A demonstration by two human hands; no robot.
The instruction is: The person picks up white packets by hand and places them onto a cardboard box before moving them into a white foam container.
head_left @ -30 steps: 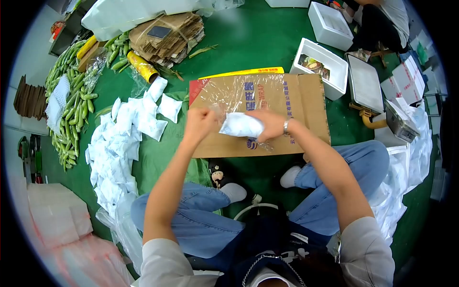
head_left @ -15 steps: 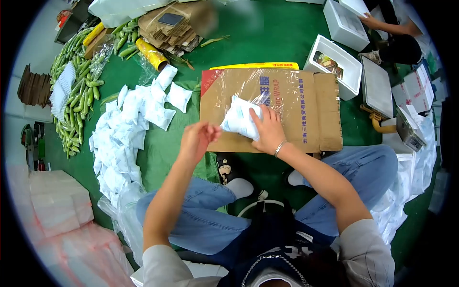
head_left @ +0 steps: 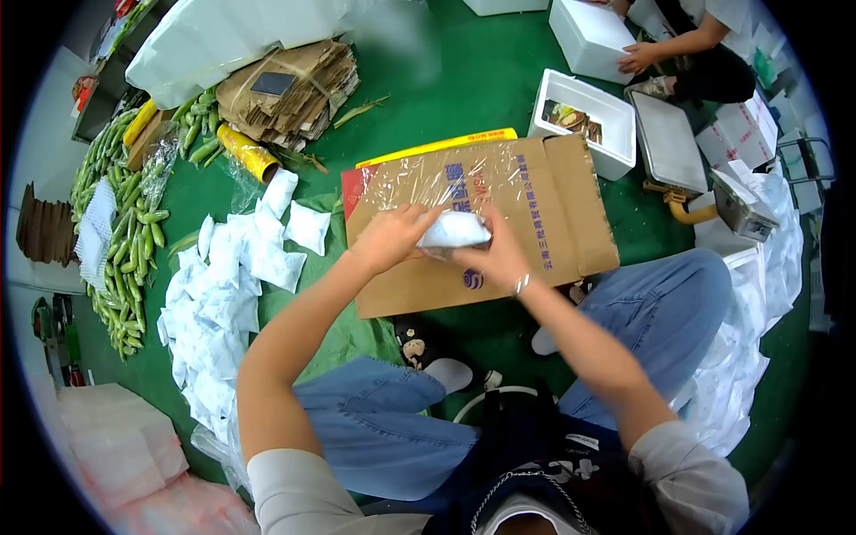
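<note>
A white packet (head_left: 456, 229) is held between my two hands above a flat cardboard box (head_left: 401, 285) with blue and red print. My left hand (head_left: 392, 236) grips the packet's left end, and my right hand (head_left: 496, 254), with a bracelet at the wrist, grips its right end. Clear film shows under the packet. More white packets (head_left: 209, 330) lie heaped on green sheeting and floor to the left, with a loose one (head_left: 308, 227) near the box.
Green vegetables (head_left: 134, 241) lie at the far left beside a yellow roll (head_left: 247, 153). Behind are stacked cardboard (head_left: 294, 98) and an open foam box (head_left: 584, 116). At the upper right, a person's hands touch a white foam box (head_left: 593, 40). A scale (head_left: 664, 143) stands nearby.
My left hand has come in to the packet, which both hands now hold, seen more end-on. The view has shifted. The other person's hands are now on a closed-looking foam box.
</note>
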